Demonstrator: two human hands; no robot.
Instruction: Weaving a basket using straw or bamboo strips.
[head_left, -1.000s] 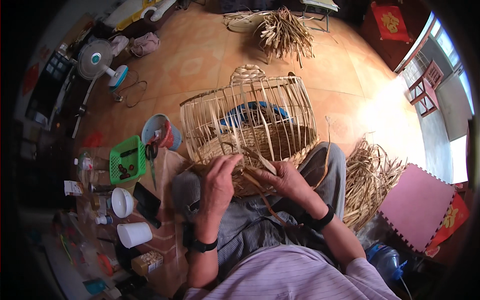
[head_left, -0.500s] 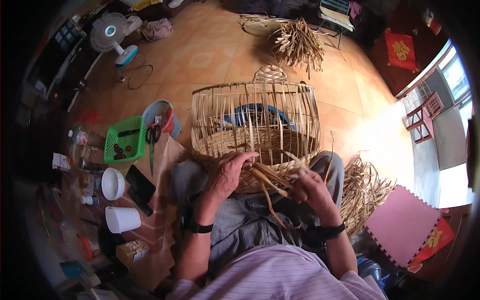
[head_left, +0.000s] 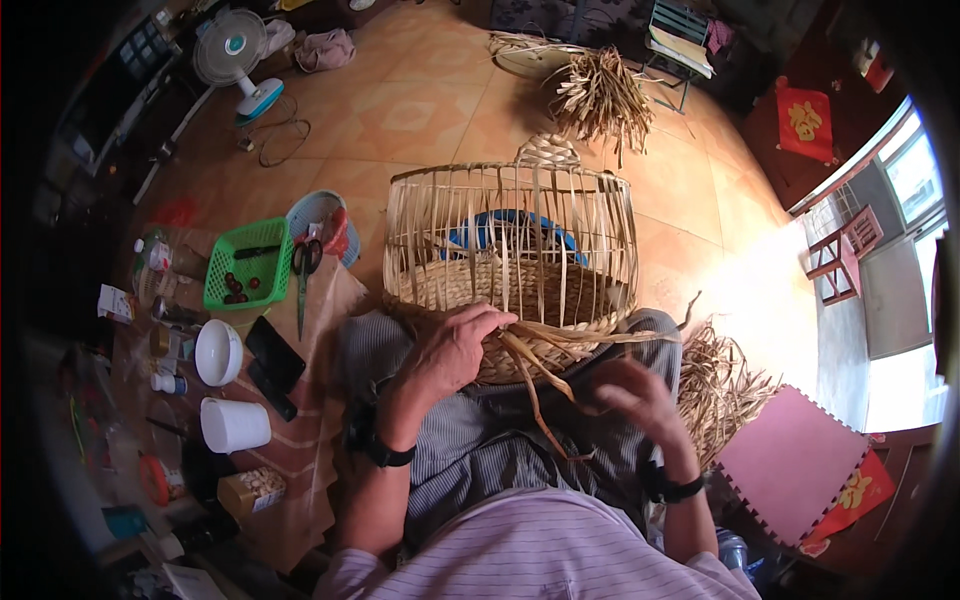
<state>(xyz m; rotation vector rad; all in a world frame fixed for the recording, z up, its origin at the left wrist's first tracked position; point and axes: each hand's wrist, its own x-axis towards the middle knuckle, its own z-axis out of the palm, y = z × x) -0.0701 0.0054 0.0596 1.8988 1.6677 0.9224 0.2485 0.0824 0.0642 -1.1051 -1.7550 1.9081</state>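
Pale, round-bodied straw basket (head_left: 440,285): it rests against your lap, thin ribs bare above a woven band; read the clock from its middle.
Bare left hand (head_left: 447,350): at 7 o'clock, your fingertips touch the woven edge; I cannot tell whether they pinch.
Bare right hand (head_left: 635,395): at half past four, blurred, fingers loosely open around nothing visible.
Flat tan fibre strips (head_left: 580,338): they trail from the edge between 4 and 6; best pin their root, separate one, and draw it snug without bending the ribs.
Low brown-covered surface (head_left: 320,370): at 8 to 9, with dark-handled metal scissors (head_left: 301,285) beside a green lattice plastic tray (head_left: 240,236).
Orange tiled floor (head_left: 400,110): a dry straw-coloured fibre heap (head_left: 715,390) lies at 4; a white-and-turquoise fan (head_left: 228,48) stands at 10.
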